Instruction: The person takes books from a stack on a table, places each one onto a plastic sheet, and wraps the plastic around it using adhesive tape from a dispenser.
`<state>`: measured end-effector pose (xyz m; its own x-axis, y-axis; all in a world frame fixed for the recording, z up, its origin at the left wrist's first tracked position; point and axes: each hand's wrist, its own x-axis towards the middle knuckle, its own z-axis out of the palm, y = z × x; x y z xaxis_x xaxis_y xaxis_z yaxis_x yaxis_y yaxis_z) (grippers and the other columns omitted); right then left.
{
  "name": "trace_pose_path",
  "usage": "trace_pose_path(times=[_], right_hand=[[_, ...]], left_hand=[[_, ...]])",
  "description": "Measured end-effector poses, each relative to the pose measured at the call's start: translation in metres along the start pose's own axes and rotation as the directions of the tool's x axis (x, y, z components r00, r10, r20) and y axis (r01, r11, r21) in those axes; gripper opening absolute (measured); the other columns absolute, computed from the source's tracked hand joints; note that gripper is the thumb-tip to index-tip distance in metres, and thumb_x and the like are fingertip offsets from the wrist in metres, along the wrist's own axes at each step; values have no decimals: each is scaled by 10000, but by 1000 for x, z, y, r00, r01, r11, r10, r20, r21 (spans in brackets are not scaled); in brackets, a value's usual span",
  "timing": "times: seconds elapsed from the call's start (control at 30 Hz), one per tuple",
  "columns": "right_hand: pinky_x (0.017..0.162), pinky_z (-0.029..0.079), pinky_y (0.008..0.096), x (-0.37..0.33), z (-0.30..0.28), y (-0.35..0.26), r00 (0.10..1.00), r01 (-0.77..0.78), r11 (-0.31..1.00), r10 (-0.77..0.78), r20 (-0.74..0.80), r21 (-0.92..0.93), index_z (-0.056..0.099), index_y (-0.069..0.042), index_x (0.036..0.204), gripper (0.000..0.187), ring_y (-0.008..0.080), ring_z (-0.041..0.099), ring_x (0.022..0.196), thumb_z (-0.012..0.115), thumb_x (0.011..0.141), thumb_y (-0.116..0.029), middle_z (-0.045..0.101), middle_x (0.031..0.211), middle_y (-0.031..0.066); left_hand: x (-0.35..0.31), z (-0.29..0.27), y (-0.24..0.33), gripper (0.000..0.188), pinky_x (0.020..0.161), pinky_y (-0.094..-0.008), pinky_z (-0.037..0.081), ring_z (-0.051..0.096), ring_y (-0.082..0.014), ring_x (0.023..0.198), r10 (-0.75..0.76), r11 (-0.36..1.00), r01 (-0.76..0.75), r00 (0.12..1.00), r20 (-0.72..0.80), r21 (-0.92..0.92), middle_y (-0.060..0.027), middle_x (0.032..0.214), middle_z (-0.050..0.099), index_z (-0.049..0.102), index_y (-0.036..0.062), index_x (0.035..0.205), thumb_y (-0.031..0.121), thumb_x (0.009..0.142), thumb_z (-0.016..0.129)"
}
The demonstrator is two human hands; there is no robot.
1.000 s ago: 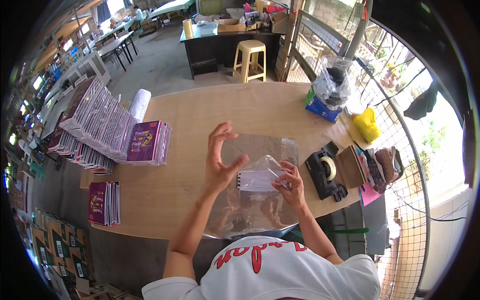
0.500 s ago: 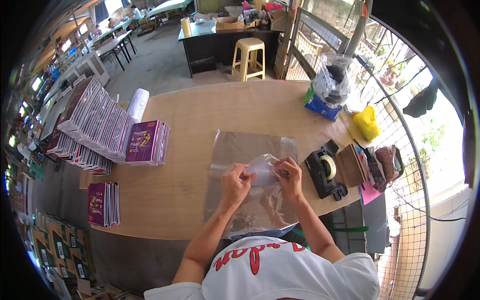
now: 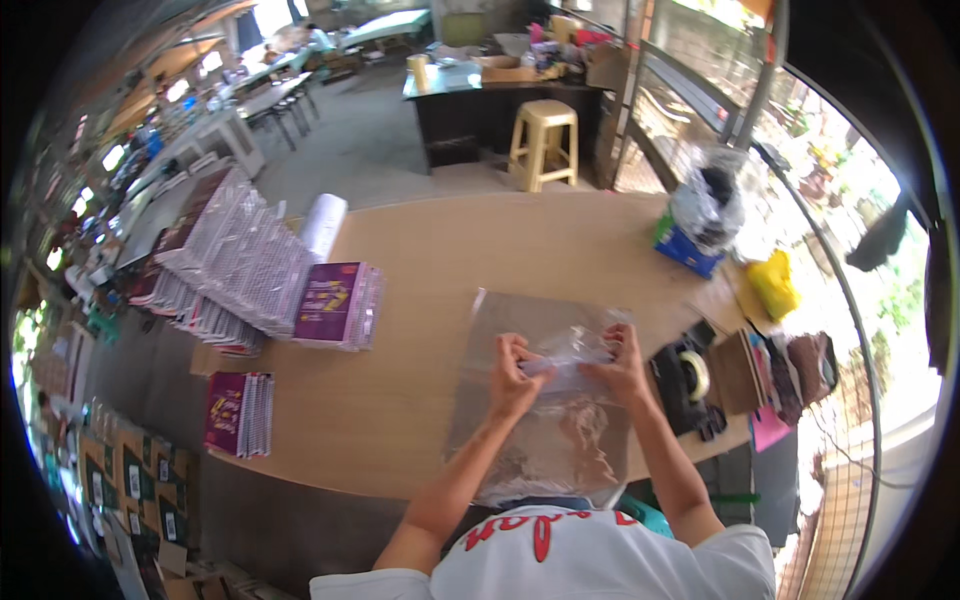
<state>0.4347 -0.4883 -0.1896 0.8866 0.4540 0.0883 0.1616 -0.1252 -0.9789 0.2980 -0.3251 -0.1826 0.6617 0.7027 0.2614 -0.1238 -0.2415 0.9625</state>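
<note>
Wrapping work in hand looks partway, judging by how things lie. White pad [image 3: 568, 376], blurry, sits on the clear film [image 3: 477, 385], just L of the black tape dispenser [image 3: 668, 392]. L hand [image 3: 518, 375], on the pad's far side from the dispenser, has fingers curled & thumb pressed in, grasping clear film at that end; R hand [image 3: 620, 372], between pad & dispenser, likewise pinches film at the other end. Can't tell if either grips the pad's edge too. Done so far, AFAICT: pad placed, part of the film seemingly drawn over it & gathered btwn the hands. Not done: rest of the sheet lies loose & flat around, incl. the near part toward the person; no tape seen on it, & the tape roll [image 3: 701, 375] sits in the dispenser w/ neither hand on it. Well L of the dispenser, across the table [image 3: 420, 270], are purple-cover booklets [image 3: 330, 302] & a tall stack [image 3: 235, 250], both w/ a clear-plastic sheen, so prob. wrapped. A smaller booklet pile [image 3: 238, 415], also well L of the dispenser but nearer the person, shows no obvious wrap; can't confirm. Total qty left: can't tell.
</note>
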Motion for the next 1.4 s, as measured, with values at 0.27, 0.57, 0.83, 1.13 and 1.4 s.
trace_pose_path(times=[0.27, 0.57, 0.83, 1.13, 1.4], right_hand=[[802, 483, 289, 51, -24, 35, 825, -400, 899, 269, 496, 177, 734, 17, 778, 293, 200, 526, 1162, 794, 494, 55, 595, 1149, 103], [1143, 264, 577, -46, -1, -71, 814, 581, 647, -474, 337, -493, 769, -128, 968, 336, 431, 462, 1267, 782, 642, -52, 522, 1317, 142], [1113, 334, 515, -69, 23, -47, 815, 557, 784, -579, -2, -273, 739, -104, 755, 127, 161, 669, 766, 759, 695, 6, 669, 745, 22], [1184, 173, 536, -80, 11, 0, 695, 680, 568, -701, 161, -463, 770, -160, 860, 185, 159, 694, 902, 745, 725, -35, 695, 860, -19], [1115, 220, 652, -64, -31, 68, 578, 804, 131, -400, 711, -579, 590, -141, 1370, 522, 188, 442, 1381, 569, 848, -143, 480, 1470, 8]], left_hand=[[11, 7, -16, 262, 775, -289, 539, 665, -177, 820, -403, 767, 525, 842, 359, -370, -133, 905, 719, 725, -10, 928, -118, 692, 690], [-2, 7, -19, 174, 693, -268, 514, 634, -150, 746, -247, 843, 340, 933, 261, -418, -102, 801, 699, 671, -15, 662, -172, 649, 596], [-14, 8, -4, 170, 679, -272, 508, 635, -151, 747, -94, 955, 116, 991, 93, -273, -99, 762, 694, 663, -3, 646, -151, 637, 580], [-7, 1, 14, 297, 750, -283, 528, 667, -151, 898, -159, 973, 186, 969, 186, -135, -105, 930, 725, 699, 24, 954, -78, 677, 664], [78, 2, 17, 763, 893, -408, 525, 667, -294, 1053, -17, 935, -313, 435, 900, 169, -163, 1123, 710, 667, 14, 1214, 453, 621, 861]])
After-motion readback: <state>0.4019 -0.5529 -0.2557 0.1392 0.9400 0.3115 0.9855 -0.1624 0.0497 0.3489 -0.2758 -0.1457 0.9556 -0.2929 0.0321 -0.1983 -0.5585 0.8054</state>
